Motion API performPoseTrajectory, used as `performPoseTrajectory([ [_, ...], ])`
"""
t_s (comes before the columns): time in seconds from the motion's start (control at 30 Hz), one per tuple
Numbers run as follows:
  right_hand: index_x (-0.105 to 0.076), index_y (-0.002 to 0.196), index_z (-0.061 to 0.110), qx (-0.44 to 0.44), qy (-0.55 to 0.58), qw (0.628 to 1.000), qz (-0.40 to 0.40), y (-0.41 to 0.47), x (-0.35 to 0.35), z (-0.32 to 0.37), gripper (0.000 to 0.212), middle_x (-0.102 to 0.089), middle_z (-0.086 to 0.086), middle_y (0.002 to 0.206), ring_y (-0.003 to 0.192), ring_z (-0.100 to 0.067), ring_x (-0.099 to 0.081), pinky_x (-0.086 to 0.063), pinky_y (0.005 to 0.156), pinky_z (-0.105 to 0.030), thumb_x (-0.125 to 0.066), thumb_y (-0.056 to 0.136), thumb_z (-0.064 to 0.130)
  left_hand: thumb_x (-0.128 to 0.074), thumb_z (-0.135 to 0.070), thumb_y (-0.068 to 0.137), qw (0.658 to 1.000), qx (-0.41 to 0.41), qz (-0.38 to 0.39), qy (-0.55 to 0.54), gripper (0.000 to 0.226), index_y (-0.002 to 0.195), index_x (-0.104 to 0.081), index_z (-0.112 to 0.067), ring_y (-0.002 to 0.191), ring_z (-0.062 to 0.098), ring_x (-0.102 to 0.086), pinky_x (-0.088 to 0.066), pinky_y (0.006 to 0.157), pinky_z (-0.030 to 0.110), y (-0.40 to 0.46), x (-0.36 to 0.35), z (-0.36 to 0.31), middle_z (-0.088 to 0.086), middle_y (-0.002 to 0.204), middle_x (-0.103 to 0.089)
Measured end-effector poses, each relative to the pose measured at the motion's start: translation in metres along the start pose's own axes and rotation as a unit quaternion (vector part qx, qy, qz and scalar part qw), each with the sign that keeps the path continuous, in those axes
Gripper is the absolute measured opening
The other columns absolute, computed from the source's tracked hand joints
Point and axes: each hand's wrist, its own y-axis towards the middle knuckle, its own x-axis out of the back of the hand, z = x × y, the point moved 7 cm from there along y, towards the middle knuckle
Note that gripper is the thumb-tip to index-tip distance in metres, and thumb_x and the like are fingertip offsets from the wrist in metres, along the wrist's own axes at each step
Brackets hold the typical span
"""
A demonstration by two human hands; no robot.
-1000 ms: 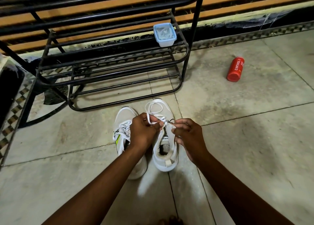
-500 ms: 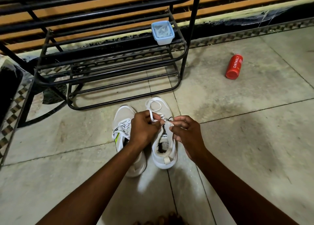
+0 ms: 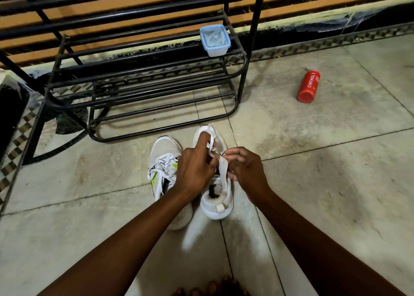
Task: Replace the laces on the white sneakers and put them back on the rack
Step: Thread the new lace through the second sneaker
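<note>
Two white sneakers stand side by side on the tiled floor, toes pointing at the rack. The left sneaker [image 3: 164, 161] is laced and has a yellow-green mark on its side. Over the right sneaker [image 3: 218, 201], my left hand [image 3: 193, 169] pinches the white lace [image 3: 210, 148] and pulls it up over the toe. My right hand [image 3: 245, 167] pinches the lace at the tongue, on the sneaker's right side. The black metal shoe rack [image 3: 143, 80] stands just beyond the toes.
A small blue tub [image 3: 215, 40] with crumpled white stuff inside sits on the rack's upper right shelf. A red bottle [image 3: 308, 86] lies on the floor to the right. A slatted wall runs behind the rack. A dark object [image 3: 11, 114] stands at the left edge.
My left hand has risen toward the toe of the right sneaker, drawing the lace taut, so the loose loop over the toe is gone. My right hand stays at the tongue.
</note>
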Motion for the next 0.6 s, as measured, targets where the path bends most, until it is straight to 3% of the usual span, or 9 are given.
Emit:
performPoseTrajectory([
  [0.17, -0.072, 0.097, 0.008, 0.045, -0.059, 0.997, 0.001, 0.003, -0.001, 0.002, 0.012, -0.076, -0.012, 0.087, 0.087, -0.025, -0.076, -0.063, 0.073, -0.054, -0.076, 0.087, 0.003, -0.074, -0.024, 0.089, 1.0, -0.001, 0.008, -0.013, 0.039, 0.11, -0.041, -0.027, 0.07, 0.028, -0.068, -0.056, 0.062, 0.045, 0.004, 0.003, 0.004, -0.005, 0.073, -0.07],
  [0.3, -0.076, 0.096, 0.016, 0.066, -0.114, 0.991, -0.005, 0.007, -0.004, 0.0, 0.013, -0.077, -0.004, 0.088, 0.083, -0.023, -0.076, -0.063, 0.073, -0.053, -0.068, 0.092, 0.007, -0.069, -0.01, 0.088, 0.997, -0.01, -0.054, 0.054, 0.035, 0.111, -0.048, -0.025, 0.068, 0.037, -0.064, -0.052, 0.056, 0.043, -0.005, 0.007, -0.005, 0.003, 0.073, -0.069],
  [0.4, -0.079, 0.089, 0.023, 0.072, -0.148, 0.986, -0.012, 0.007, -0.007, 0.002, 0.02, -0.077, 0.0, 0.081, 0.073, -0.024, -0.076, -0.064, 0.072, -0.051, -0.067, 0.092, 0.009, -0.069, -0.008, 0.087, 0.99, 0.012, -0.081, 0.118, 0.03, 0.112, -0.056, -0.018, 0.07, 0.039, -0.065, -0.04, 0.054, 0.035, -0.012, 0.007, -0.014, 0.01, 0.077, -0.072],
  [0.6, -0.077, 0.083, 0.013, 0.064, -0.196, 0.978, -0.022, 0.011, -0.01, 0.009, 0.015, -0.073, -0.003, 0.069, 0.065, -0.025, -0.073, -0.063, 0.069, -0.048, -0.067, 0.09, 0.004, -0.067, -0.009, 0.086, 0.99, 0.075, -0.088, 0.078, 0.019, 0.097, -0.057, -0.021, 0.073, 0.035, -0.066, -0.053, 0.061, 0.045, -0.012, 0.007, 0.0, 0.004, 0.078, -0.073],
])
